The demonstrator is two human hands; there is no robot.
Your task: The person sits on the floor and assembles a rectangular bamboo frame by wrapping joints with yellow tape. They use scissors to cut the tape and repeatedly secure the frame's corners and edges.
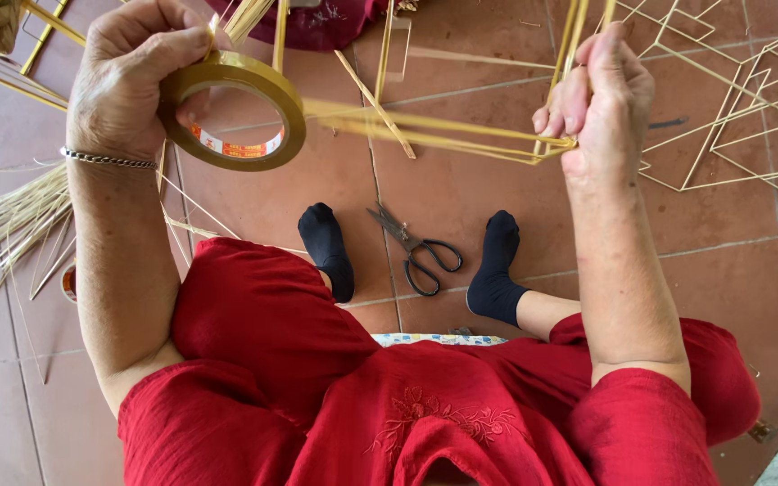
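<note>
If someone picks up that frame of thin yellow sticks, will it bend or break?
The frame of thin yellow sticks probably feels very light: the right hand holds it up by one corner. Its slim sticks likely flex a little and could snap if squeezed.

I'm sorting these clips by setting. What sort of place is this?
Probably a home craft spot on a tiled floor: finished stick frames lie about, with loose straw and scissors.
</note>
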